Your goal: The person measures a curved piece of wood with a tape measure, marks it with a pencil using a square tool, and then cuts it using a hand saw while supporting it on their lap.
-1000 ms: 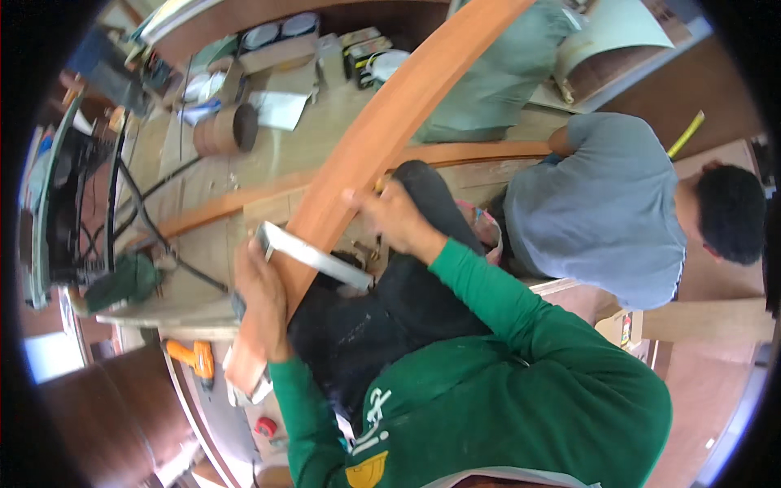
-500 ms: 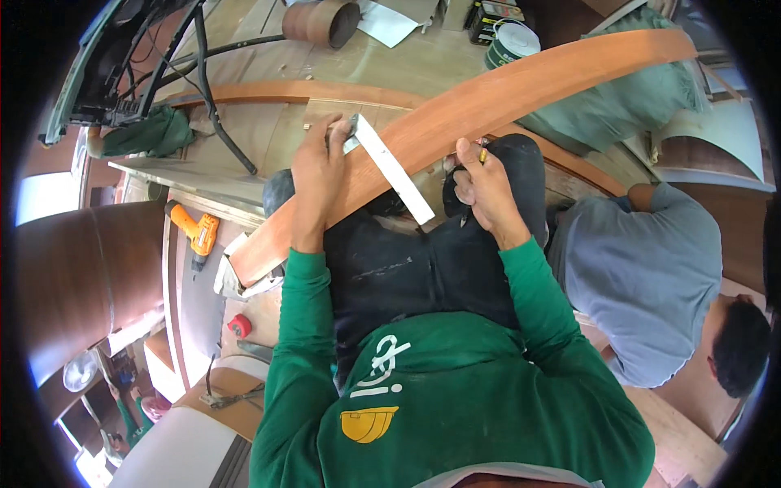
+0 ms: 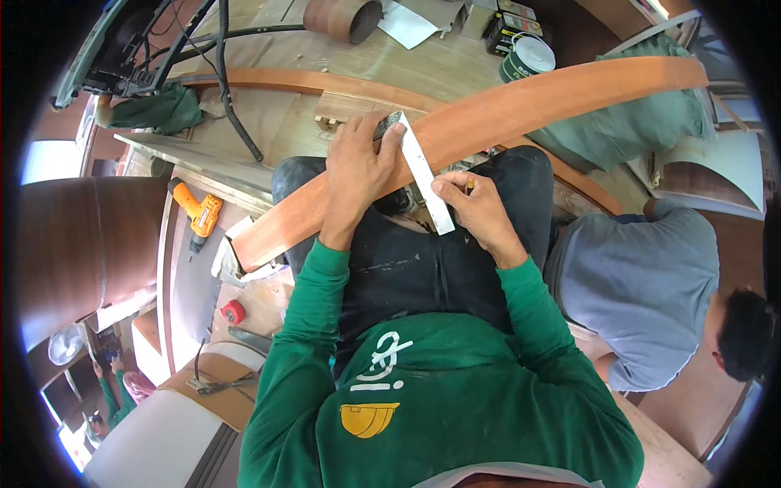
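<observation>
Resting against left fingers (image 3: 355, 137): metal square (image 3: 423, 172)

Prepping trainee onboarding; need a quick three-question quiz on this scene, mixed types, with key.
1. Multiple choice: What lies across the curved wooden board?
a) a hammer
b) a metal square
c) a paintbrush

2. True or false: The orange drill lies on the person's right side.

3. Short answer: Which of the person's hands is at the end of the square farther from their body?

Key:
1. b
2. False; the drill lies on the person's left side.
3. The left hand.
</observation>
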`<state>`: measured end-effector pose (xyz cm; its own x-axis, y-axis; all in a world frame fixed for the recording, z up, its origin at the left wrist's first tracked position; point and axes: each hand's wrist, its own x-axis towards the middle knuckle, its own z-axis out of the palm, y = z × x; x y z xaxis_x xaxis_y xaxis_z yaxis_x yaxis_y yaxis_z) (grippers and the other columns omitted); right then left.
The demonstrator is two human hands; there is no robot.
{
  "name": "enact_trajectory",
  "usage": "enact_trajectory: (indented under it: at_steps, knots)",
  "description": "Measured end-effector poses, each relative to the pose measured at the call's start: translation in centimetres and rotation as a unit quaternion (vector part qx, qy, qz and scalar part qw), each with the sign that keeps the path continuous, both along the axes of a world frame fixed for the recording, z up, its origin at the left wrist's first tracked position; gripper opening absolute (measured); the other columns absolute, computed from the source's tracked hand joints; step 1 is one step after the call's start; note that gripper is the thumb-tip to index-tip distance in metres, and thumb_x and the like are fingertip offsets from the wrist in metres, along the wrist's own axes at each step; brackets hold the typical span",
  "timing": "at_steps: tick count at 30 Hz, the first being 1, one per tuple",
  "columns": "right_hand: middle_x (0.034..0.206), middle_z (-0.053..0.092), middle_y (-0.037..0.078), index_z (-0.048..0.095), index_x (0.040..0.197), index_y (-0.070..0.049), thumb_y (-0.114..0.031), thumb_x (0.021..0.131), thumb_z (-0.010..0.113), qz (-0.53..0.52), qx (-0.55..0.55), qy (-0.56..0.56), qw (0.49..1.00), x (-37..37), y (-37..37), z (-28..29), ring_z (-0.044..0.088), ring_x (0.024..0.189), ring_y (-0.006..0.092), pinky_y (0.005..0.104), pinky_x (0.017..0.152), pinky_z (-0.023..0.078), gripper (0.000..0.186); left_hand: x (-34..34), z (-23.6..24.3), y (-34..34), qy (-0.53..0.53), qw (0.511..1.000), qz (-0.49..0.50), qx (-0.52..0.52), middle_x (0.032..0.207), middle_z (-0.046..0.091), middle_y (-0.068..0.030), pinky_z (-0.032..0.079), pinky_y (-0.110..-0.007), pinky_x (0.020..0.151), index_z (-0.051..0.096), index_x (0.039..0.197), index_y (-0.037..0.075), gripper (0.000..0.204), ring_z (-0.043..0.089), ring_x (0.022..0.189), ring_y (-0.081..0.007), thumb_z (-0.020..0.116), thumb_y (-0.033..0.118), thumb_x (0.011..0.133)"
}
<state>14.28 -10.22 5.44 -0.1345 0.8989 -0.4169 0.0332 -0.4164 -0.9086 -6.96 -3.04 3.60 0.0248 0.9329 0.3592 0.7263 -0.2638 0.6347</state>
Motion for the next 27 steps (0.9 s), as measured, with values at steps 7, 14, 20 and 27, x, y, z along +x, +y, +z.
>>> enact_trajectory:
  at_steps: [7, 14, 20, 27]
  knots:
    - [0.090, 0.074, 0.002, 0.078, 0.108, 0.006, -0.023, 0.101, 0.076, -0.004, 0.062, -0.037, 0.997, 0.23, 0.07, 0.25, 0.063, 0.081, 0.0070, 0.0263, 0.072, 0.051, 0.029, 0.25, 0.49, 0.04, -0.027, 0.999, -0.006, -0.019, 0.107, 0.070, -0.0139, 0.053, -0.050, 0.091, 0.074, 0.125, 0.009, 0.041, 0.067, 0.105, -0.0379, 0.068, 0.044, 0.103]
    - [0.089, 0.074, 0.002, 0.078, 0.109, 0.006, -0.022, 0.102, 0.075, -0.006, 0.058, -0.028, 0.998, 0.68, -0.16, -0.20, 0.063, 0.079, 0.0066, 0.0262, 0.071, 0.052, 0.029, 0.51, 0.89, -0.21, -0.041, 0.998, 0.012, -0.043, 0.108, 0.072, -0.0131, 0.055, -0.046, 0.089, 0.075, 0.121, 0.009, 0.041, 0.069, 0.104, -0.0362, 0.070, 0.045, 0.101]
    - [0.089, 0.074, 0.002, 0.078, 0.109, 0.006, -0.022, 0.102, 0.075, -0.004, 0.063, -0.031, 0.997, 0.57, -0.09, 0.05, 0.063, 0.080, 0.0063, 0.0257, 0.071, 0.051, 0.029, 0.59, 0.24, 0.02, -0.060, 0.997, 0.024, -0.042, 0.106, 0.072, -0.0126, 0.055, -0.046, 0.087, 0.077, 0.119, 0.009, 0.042, 0.070, 0.101, -0.0356, 0.073, 0.046, 0.099]
    - [0.088, 0.074, 0.002, 0.078, 0.108, 0.006, -0.023, 0.101, 0.075, -0.010, 0.072, -0.036, 0.997, 0.64, -0.17, -0.32, 0.063, 0.079, 0.0069, 0.0258, 0.071, 0.052, 0.031, 0.58, 0.56, 0.08, -0.070, 0.995, 0.028, -0.061, 0.105, 0.073, -0.0123, 0.056, -0.045, 0.084, 0.078, 0.118, 0.009, 0.044, 0.071, 0.098, -0.0341, 0.075, 0.048, 0.097]
